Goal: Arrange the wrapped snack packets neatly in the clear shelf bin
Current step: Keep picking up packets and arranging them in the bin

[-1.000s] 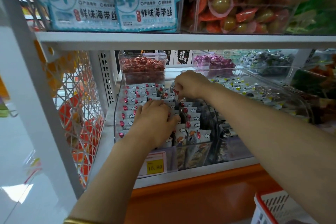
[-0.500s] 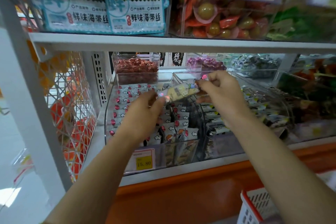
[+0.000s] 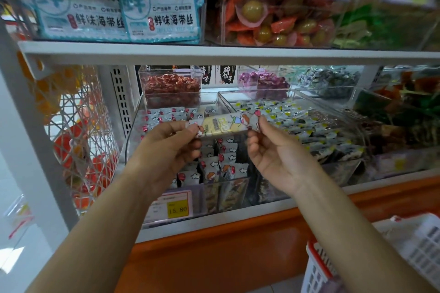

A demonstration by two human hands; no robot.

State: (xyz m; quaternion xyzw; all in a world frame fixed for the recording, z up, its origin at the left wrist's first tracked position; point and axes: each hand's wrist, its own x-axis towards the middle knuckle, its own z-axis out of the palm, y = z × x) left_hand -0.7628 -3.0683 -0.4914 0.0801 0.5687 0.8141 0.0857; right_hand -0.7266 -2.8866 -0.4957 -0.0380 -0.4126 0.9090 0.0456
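Left hand (image 3: 166, 147) and right hand (image 3: 269, 150) each pinch one end of a snack packet (image 3: 226, 124) above the clear bin (image 3: 133, 140). Best lowered flat, aligned with the rows.

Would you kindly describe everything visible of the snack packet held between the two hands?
The snack packet is a long, flat wrapper, glossy like plastic film, with a pale yellow middle and whitish ends printed with cartoon figures. It is held nearly level above the clear shelf bin, the left hand pinching its left end, the right hand its right end.
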